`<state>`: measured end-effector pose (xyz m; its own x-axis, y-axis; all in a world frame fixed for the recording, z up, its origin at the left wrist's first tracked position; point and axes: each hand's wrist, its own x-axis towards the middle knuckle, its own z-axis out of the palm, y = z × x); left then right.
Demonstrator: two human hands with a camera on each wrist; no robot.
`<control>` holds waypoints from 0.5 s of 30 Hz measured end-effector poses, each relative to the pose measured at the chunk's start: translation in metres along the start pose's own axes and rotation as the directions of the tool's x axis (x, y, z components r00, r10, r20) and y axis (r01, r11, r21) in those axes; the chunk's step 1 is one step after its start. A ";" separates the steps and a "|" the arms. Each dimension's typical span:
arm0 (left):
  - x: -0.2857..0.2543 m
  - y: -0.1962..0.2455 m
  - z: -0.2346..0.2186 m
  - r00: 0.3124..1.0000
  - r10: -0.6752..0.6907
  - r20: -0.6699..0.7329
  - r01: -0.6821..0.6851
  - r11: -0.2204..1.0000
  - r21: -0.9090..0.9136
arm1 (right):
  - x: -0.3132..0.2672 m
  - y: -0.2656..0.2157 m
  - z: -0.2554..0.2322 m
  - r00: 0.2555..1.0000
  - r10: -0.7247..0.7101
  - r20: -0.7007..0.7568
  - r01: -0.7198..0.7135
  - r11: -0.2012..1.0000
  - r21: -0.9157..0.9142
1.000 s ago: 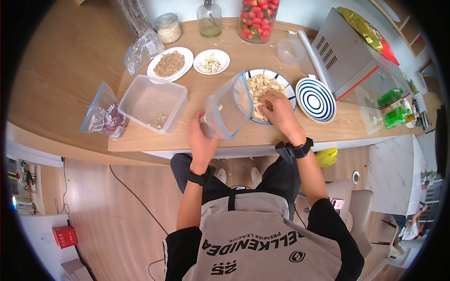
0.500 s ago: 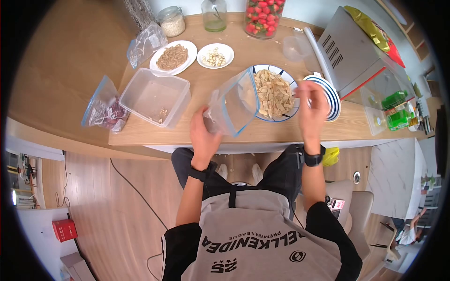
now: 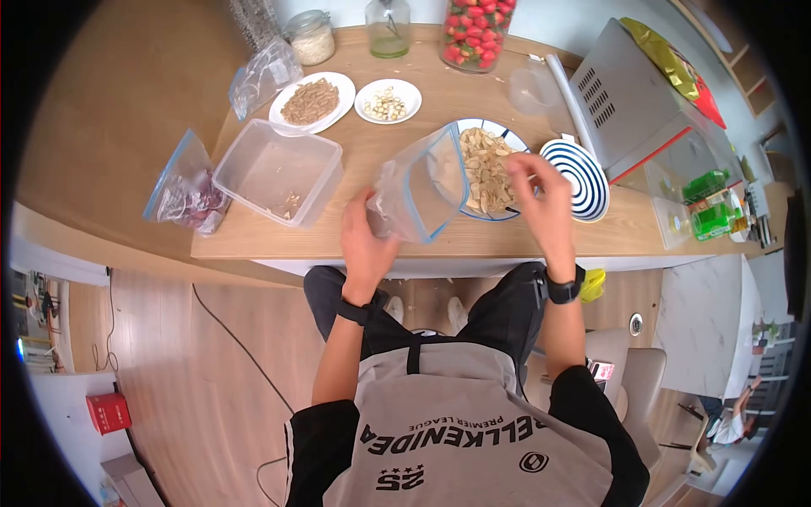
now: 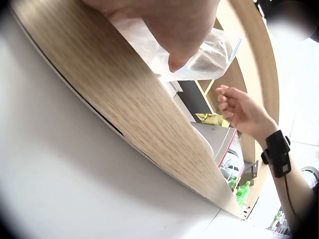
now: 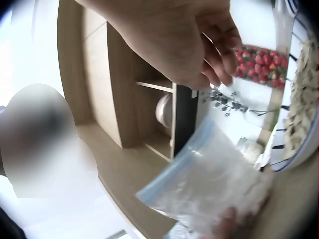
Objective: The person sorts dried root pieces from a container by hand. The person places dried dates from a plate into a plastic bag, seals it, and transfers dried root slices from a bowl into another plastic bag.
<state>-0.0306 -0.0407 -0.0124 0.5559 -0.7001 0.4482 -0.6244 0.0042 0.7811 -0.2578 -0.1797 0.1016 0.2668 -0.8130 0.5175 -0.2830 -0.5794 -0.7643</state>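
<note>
In my left hand (image 3: 367, 245) I grip the lower part of a clear zip bag (image 3: 414, 190) with a blue seal. Its mouth gapes toward a white plate with a blue rim (image 3: 507, 133), heaped with thin, pale dried slices (image 3: 486, 173). My right hand (image 3: 547, 203) hovers over the plate's right side, fingers bent. In the left wrist view the right thumb lies close to the fingertips of the right hand (image 4: 244, 112). I cannot tell whether something small is between them. The bag (image 5: 199, 174) hangs below the right hand in the right wrist view.
Left stand a plastic tub (image 3: 317, 190) with a few bits inside and a bag of dark red pieces (image 3: 198, 203). Behind are two plates (image 3: 345, 87) (image 3: 411, 93) of food and a jar of strawberries (image 3: 477, 34). A striped plate (image 3: 583, 177) and a grey appliance (image 3: 621, 93) stand right.
My right hand has come up out of the slices, swung right over the striped plate, then back left to the slice plate's edge. The left hand keeps its grip on the bag.
</note>
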 end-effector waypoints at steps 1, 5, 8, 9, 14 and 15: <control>0.001 0.000 0.001 1.000 0.008 0.008 -0.008 1.000 -0.007 | 0.000 0.008 0.005 0.989 -0.034 0.141 0.049 0.993 -0.107; -0.001 0.001 -0.001 1.000 0.009 -0.012 -0.008 1.000 0.019 | -0.014 0.040 0.028 0.928 -0.057 0.369 0.172 0.943 -0.286; 0.000 0.000 -0.003 1.000 0.010 -0.009 -0.009 0.999 0.041 | -0.012 0.044 0.035 0.914 0.001 0.405 0.127 0.949 -0.288; 0.000 0.000 -0.003 1.000 0.021 -0.007 -0.021 0.998 0.058 | -0.010 0.041 0.033 0.906 0.039 0.421 0.088 0.957 -0.278; 0.000 0.005 -0.003 1.000 -0.022 0.018 0.022 1.000 0.021 | -0.012 0.043 0.031 0.899 0.136 0.415 -0.048 0.975 -0.215; 0.000 0.005 -0.004 0.998 -0.047 0.036 0.047 0.999 0.001 | -0.013 0.041 0.030 0.917 0.089 0.388 -0.021 0.984 -0.176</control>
<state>-0.0322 -0.0381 -0.0067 0.5643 -0.7248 0.3952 -0.5985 -0.0294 0.8006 -0.2456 -0.1916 0.0521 0.5772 -0.7750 0.2574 -0.4461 -0.5633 -0.6955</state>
